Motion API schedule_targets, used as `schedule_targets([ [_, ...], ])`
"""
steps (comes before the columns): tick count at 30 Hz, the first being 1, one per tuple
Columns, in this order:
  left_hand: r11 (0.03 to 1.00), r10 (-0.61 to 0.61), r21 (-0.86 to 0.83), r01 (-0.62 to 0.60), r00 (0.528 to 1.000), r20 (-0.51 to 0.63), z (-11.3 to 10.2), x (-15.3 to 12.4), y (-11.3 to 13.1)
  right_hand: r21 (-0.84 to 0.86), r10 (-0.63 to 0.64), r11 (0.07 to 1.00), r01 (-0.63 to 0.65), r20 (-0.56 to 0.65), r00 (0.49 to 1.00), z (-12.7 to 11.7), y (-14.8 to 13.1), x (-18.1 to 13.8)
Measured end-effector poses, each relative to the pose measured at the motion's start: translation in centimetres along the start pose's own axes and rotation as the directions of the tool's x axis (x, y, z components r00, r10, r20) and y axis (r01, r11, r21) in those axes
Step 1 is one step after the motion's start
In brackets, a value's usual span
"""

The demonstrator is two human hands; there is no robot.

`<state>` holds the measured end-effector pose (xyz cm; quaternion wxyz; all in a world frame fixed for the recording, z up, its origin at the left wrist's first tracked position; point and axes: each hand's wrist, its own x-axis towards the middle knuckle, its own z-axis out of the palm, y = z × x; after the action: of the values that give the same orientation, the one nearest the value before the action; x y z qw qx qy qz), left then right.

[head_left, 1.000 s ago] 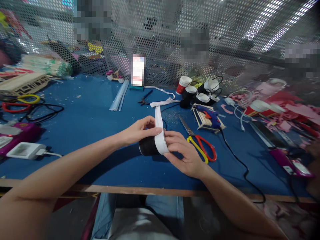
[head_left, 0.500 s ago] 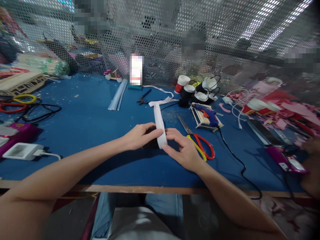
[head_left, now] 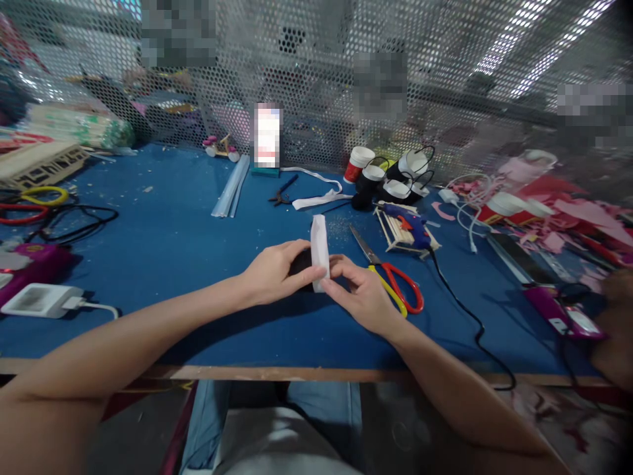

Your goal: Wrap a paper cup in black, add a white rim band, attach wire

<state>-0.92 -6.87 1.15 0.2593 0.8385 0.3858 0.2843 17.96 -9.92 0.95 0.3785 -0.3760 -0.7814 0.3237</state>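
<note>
A white strip (head_left: 320,239) stands upright between my hands, just above the table. Its lower part is pinched by my left hand (head_left: 277,272), the thumb lying across it. Behind the strip a dark object (head_left: 299,264) shows, with my left fingers around it; its shape is mostly hidden. My right hand (head_left: 363,295) is closed at the strip's right edge, thumb and fingertips touching it. Scissors (head_left: 390,277) with red and yellow handles lie beside my right hand.
A blue glue gun (head_left: 413,227) rests on a stick rack, its cord trailing to the front edge. Paper cups (head_left: 360,165), pliers (head_left: 283,191), clear glue sticks (head_left: 232,188) and a phone (head_left: 267,138) stand or lie at the back. Pink scraps (head_left: 583,218) fill the right.
The white strip has tilted more upright, its top end now lower and further right. My left hand has shifted slightly along with it; both hands keep their hold.
</note>
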Motion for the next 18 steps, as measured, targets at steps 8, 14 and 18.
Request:
schedule_targets([
  [8,0.99,0.133,0.068,-0.122,0.973,-0.188,-0.07,-0.04,-0.12,-0.08,-0.041,0.996,0.039,-0.015,0.999,0.1,0.17,0.0],
  [14,0.947,0.32,0.105,-0.303,0.89,-0.324,-0.5,-0.24,0.18,-0.186,-0.164,0.971,0.151,-0.058,0.985,0.25,0.74,0.13],
  [18,0.937,0.343,0.037,-0.347,0.897,-0.279,-0.38,-0.67,0.38,-0.196,-0.185,0.966,0.168,-0.072,0.98,0.35,0.79,0.22],
])
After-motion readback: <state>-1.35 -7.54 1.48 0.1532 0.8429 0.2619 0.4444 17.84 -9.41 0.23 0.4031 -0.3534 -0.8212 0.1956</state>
